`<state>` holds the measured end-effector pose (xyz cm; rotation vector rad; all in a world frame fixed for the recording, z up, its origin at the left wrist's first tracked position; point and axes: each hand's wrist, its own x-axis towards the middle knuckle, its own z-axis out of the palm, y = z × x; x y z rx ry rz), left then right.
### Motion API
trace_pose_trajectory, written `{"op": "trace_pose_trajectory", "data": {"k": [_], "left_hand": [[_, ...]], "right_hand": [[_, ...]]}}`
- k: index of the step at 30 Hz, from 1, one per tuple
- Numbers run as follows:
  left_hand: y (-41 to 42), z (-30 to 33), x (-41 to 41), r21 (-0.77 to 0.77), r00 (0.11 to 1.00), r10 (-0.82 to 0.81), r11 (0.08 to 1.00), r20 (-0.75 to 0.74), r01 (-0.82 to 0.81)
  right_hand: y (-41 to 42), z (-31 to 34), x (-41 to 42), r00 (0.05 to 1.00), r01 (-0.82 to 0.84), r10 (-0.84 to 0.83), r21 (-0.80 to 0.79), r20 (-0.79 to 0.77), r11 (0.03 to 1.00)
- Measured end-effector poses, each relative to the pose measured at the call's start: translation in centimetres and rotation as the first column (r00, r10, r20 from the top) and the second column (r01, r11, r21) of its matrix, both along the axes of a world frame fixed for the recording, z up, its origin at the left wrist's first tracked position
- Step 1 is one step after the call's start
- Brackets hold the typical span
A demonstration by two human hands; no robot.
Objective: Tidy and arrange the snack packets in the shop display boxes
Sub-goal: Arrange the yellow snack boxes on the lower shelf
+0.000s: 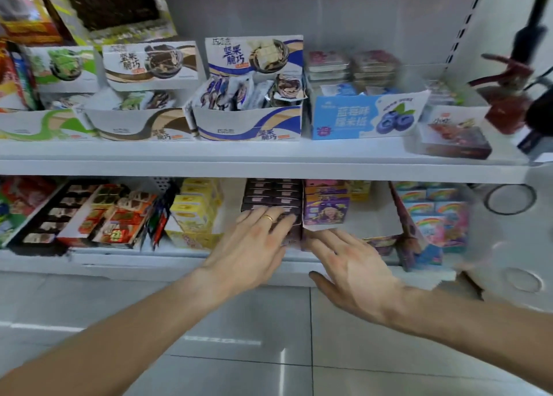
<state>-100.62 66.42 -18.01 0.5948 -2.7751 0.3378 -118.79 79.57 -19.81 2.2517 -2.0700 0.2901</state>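
Observation:
My left hand (254,246) lies flat with straight fingers on a stack of dark purple snack boxes (273,196) on the lower shelf; a ring shows on one finger. My right hand (353,267) reaches beside it with spread fingers, its fingertips near the front of the same dark stack and below a purple cartoon box (326,208). Neither hand holds anything. On the upper shelf, a blue-and-white display box (248,123) contains several loose packets (233,92) standing untidily.
The upper shelf also carries a brown-swirl box (143,124), a green-swirl box (45,124), a blue blueberry box (365,117) and a small dark box (452,139). Below are yellow boxes (194,208), chocolate trays (98,213) and rainbow boxes (434,213). A tiled floor (239,350) lies underneath.

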Motion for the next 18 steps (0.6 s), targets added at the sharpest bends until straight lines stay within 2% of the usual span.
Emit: {"op": "trace_pose_trajectory", "data": {"k": [2, 4, 7, 11, 14, 18], "left_hand": [[0.2, 0.6, -2.5, -0.035, 0.993, -0.106, 0.994, 0.056, 0.108], [0.1, 0.5, -4.5, -0.051, 0.973, -0.178, 0.981, 0.145, 0.187], [-0.4, -0.9, -6.5, -0.032, 0.948, -0.176, 0.981, 0.265, 0.191], [-0.5, -2.2, -7.4, -0.025, 0.953, -0.096, 0.994, 0.287, 0.107], [-0.8, -2.2, -7.7, -0.019, 0.961, -0.079, 0.996, 0.266, 0.087], [-0.8, -2.6, -8.3, -0.032, 0.963, -0.055, 0.997, 0.262, 0.065]], "right_hand": [[0.8, -0.1, -2.2, 0.99, 0.13, -0.127, -0.044, 0.061, 0.991], [0.4, 0.1, -4.2, 0.939, 0.298, -0.283, -0.049, 0.197, 0.953], [-2.4, 0.6, -7.2, 0.81, 0.488, -0.488, 0.089, 0.325, 0.868], [-6.2, 0.0, -9.0, 0.725, 0.435, -0.541, 0.326, 0.425, 0.839], [-7.8, -1.5, -9.0, 0.678, 0.395, -0.517, 0.335, 0.522, 0.856], [-8.8, -2.1, -8.9, 0.724, 0.462, -0.55, 0.3, 0.416, 0.835]]}}
